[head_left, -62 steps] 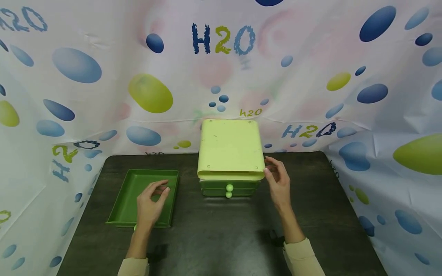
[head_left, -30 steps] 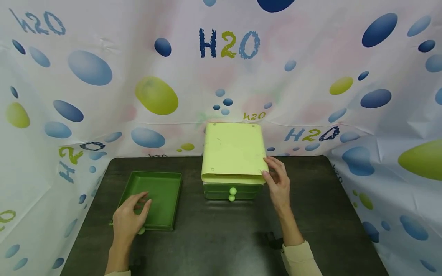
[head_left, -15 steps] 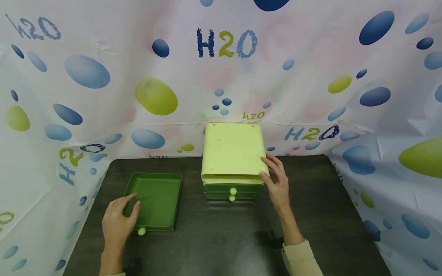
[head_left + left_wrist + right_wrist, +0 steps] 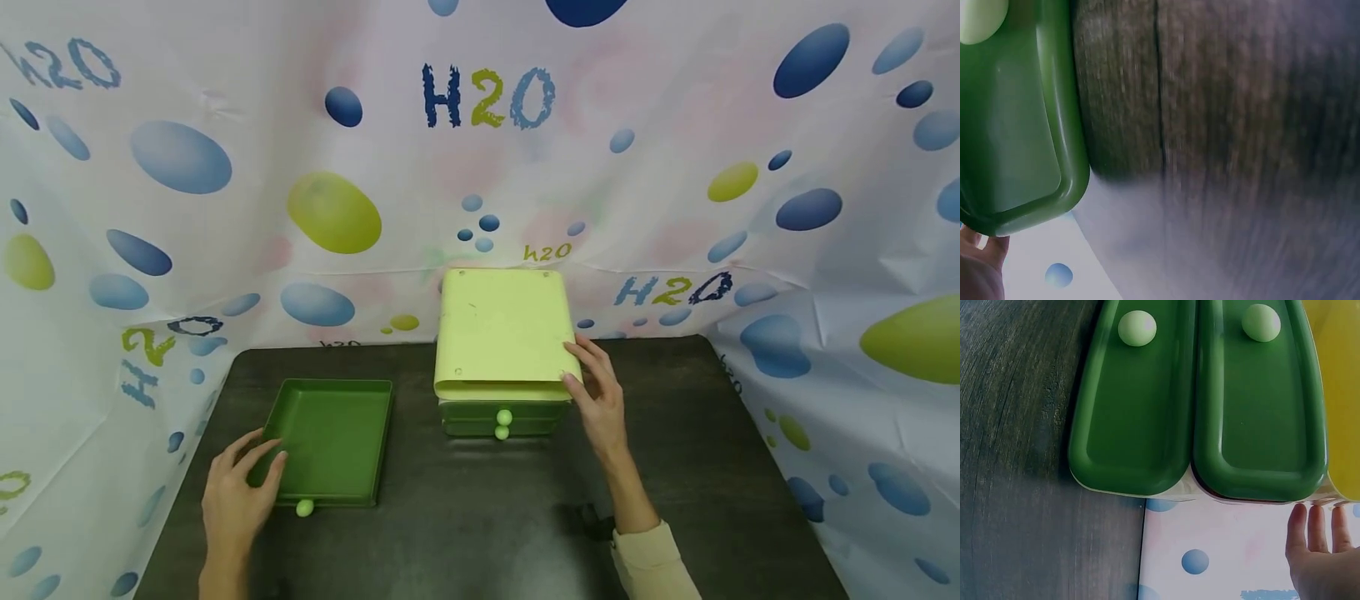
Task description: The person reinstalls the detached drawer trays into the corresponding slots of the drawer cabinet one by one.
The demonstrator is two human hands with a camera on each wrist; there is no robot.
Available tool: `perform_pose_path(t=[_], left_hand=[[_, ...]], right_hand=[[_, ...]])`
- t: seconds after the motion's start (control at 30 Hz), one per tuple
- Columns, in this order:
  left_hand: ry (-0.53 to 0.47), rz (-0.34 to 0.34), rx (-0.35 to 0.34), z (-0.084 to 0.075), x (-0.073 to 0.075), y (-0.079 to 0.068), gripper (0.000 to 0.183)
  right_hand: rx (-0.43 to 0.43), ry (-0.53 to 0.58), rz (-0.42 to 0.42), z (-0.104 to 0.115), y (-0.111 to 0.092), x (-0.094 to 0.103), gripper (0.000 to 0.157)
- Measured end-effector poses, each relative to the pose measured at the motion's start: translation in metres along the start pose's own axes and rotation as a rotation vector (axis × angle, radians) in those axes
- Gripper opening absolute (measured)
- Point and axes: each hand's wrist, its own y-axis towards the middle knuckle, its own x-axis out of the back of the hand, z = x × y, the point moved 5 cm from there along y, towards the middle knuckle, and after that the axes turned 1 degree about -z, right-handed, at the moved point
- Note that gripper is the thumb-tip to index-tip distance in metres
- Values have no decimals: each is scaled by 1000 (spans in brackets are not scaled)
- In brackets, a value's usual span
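I've brought my left hand (image 4: 236, 493), half-open with no grip I can see, out to the left edge of the dark-green plastic drawer (image 4: 330, 442) at left, seemingly within easy reach, while my loosely open right hand (image 4: 602, 407) touches the pale-yellow boxy cabinet (image 4: 502, 325).

We log: cabinet (image 4: 502, 329) on table (image 4: 450, 542), toward its back edge | two stacked drawers (image 4: 1260, 412) in cabinet, knobs (image 4: 505, 417) facing us | loose drawer (image 4: 333, 442) on table, left of cabinet | left hand (image 4: 238, 500) at its left side | right hand (image 4: 602, 408) at cabinet's right side | backdrop (image 4: 465, 167) behind table.
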Motion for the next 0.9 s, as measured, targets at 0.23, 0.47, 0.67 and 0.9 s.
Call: perform_pose_path(t=[0.23,0.47,0.67,0.9], left_hand=[[14,11,110,4,-2,-3,28],[21,130,268,13,-8,-8,35],[3,235,337,18,-12,-6,42],[74,371,343,20,-14,-5,59]], right_hand=[[-7,-1,5,-2,-1,0,41],[7,-7,-5,-4,-2,0,41],[14,10,-6,0,-1,-1,41],[-15,-7,-5,23,2,-6,38]])
